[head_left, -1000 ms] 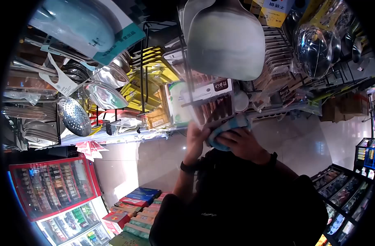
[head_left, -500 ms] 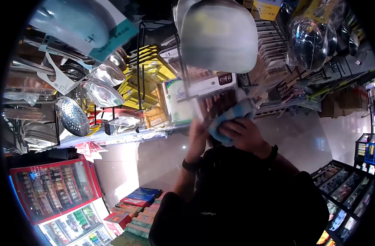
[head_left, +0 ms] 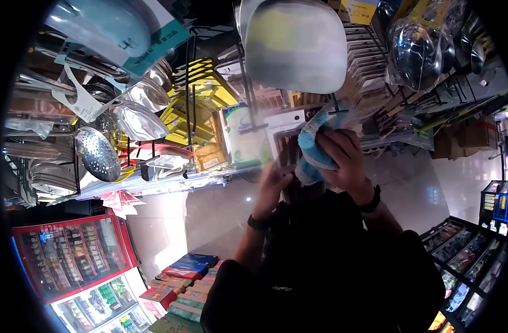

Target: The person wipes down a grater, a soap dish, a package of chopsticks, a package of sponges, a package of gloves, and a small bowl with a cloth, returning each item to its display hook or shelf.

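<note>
My right hand (head_left: 347, 161) has its fingers wrapped round a blue cloth (head_left: 315, 147), which is bunched against the right side of a white-topped package (head_left: 284, 119) with dark contents. My left hand (head_left: 271, 186) is closed at the lower left edge of that package; its fingertips are blurred and partly hidden. Just above hangs a large pale, flat, rounded board (head_left: 295, 47). Left of the package is a white and green pack (head_left: 243, 136).
Racks hold a perforated ladle (head_left: 98, 154), yellow packs (head_left: 195, 100) and wrapped metal ladles (head_left: 420, 50). Below are a red-framed cabinet (head_left: 73, 252) and stacked boxes (head_left: 190, 266). Cardboard boxes (head_left: 465, 139) stand at the right.
My right hand and the cloth have moved up and slightly right, beside the package. My left hand has shifted only slightly, and the package's white top is now partly covered.
</note>
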Demonstrator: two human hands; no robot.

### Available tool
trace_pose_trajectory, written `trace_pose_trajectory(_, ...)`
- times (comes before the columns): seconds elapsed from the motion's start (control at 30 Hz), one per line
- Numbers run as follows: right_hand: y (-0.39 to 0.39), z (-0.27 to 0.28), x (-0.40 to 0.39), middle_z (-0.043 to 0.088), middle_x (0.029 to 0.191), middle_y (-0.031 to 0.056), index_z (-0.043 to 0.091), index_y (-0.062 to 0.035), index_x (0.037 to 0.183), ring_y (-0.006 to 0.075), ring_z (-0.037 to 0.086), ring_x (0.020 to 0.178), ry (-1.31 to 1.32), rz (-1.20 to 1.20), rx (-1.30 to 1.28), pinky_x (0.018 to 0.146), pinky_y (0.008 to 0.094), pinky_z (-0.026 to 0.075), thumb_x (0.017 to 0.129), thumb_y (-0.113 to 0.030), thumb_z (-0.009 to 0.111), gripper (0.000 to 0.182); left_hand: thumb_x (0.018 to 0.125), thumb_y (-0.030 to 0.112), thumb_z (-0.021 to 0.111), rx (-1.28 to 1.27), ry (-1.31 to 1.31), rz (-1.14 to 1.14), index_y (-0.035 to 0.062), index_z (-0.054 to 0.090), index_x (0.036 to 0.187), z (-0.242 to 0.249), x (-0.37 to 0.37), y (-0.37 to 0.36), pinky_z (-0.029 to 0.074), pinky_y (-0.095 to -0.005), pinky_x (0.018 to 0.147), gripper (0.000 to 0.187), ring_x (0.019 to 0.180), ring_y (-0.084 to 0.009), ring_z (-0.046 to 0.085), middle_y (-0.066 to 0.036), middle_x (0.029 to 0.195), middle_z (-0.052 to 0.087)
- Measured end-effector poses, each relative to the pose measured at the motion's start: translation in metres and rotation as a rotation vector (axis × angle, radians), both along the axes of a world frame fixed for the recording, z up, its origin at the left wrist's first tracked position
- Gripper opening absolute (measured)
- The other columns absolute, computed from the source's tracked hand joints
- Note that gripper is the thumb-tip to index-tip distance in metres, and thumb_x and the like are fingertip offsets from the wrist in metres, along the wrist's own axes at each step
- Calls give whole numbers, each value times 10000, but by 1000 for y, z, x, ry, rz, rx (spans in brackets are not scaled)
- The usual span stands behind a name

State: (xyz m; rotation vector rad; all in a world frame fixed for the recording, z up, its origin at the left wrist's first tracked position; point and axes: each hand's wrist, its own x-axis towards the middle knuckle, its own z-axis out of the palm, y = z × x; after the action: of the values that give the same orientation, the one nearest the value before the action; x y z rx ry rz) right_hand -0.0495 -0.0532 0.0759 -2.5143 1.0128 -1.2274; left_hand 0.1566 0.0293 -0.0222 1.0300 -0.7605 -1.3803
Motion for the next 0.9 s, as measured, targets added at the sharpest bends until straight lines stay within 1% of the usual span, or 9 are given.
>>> trace_pose_trajectory(0.13, 10, -19, -4, 591, 1223, 90, 638, -98, 1224, 326, 551, 1080, 41, 115, 91, 919, 442, 486, 651, -127, 672, 574, 892, -9, 588, -22, 159, -16, 36, 489, 1252, 4, 2, 1, 485, -327, 925, 377, 1048, -171, 602, -69, 1150, 613)
trace_pose_trajectory(0.23, 25, -47, -13, 590, 1216, 90, 638, -96, 1211, 327, 551, 1088, 118, 196, 110, 910, 447, 493, 655, -132, 677, 559, 898, -89, 552, -2, 86, 84, 73, 467, 1322, 8, 1, -7, 467, -210, 805, 462, 897, -66, 557, 12, 1032, 582)
trace_pose_trajectory(0.37, 29, -60, -23, 591, 1204, 94, 641, -95, 1192, 330, 554, 1087, 181, 272, 152, 906, 447, 496, 648, -125, 690, 547, 903, -104, 547, -22, 118, 42, 76, 454, 1356, 9, 9, -11, 449, -170, 763, 496, 833, -19, 530, 39, 998, 574)
trace_pose_trajectory(0.47, 17, -50, -20, 591, 1189, 104, 633, -78, 1195, 336, 557, 1072, 12, 190, 99, 896, 443, 493, 656, -96, 691, 542, 896, -104, 554, -10, 118, 24, 68, 469, 1332, 9, 9, -13, 436, -164, 736, 477, 799, -15, 508, 45, 980, 563)
trace_pose_trajectory(0.57, 6, -20, -5, 597, 1172, 123, 622, -56, 1199, 351, 560, 1067, -261, -27, -59, 896, 443, 480, 656, -72, 692, 548, 883, -81, 574, 43, -14, -36, 47, 485, 1309, -1, 10, -8, 448, -207, 745, 453, 807, -64, 522, 27, 955, 564)
trace_pose_trajectory(0.63, 1, -9, -7, 569, 1232, 155, 599, -36, 1229, 372, 553, 1092, -202, -42, -10, 930, 466, 455, 662, -93, 713, 581, 869, -48, 599, 44, -153, -125, 27, 485, 1330, -3, 13, -5, 479, -270, 789, 481, 862, -121, 573, 0, 944, 588)
trace_pose_trajectory(0.73, 0, -5, -12, 536, 1286, 174, 585, -34, 1251, 389, 542, 1113, -88, -19, 27, 963, 487, 440, 650, -123, 735, 626, 868, -38, 597, 7, -150, -85, 11, 484, 1339, -8, 7, -3, 478, -261, 794, 487, 901, -119, 580, -22, 1001, 608)
trace_pose_trajectory(0.83, 12, -31, -16, 519, 1308, 182, 576, -32, 1264, 400, 532, 1129, -69, 14, 71, 985, 498, 435, 640, -133, 744, 654, 862, -78, 582, 21, 93, -73, 20, 449, 1304, -7, 7, -3, 508, -299, 899, 472, 1019, -178, 637, -95, 1128, 635)
trace_pose_trajectory(0.9, 21, -48, -21, 523, 1293, 184, 576, -31, 1261, 405, 527, 1135, -79, 42, 167, 991, 499, 437, 621, -121, 752, 669, 861, -84, 568, -13, 146, -30, 19, 409, 1357, -2, 2, -6, 507, -325, 925, 531, 1056, -207, 637, -115, 1151, 633)
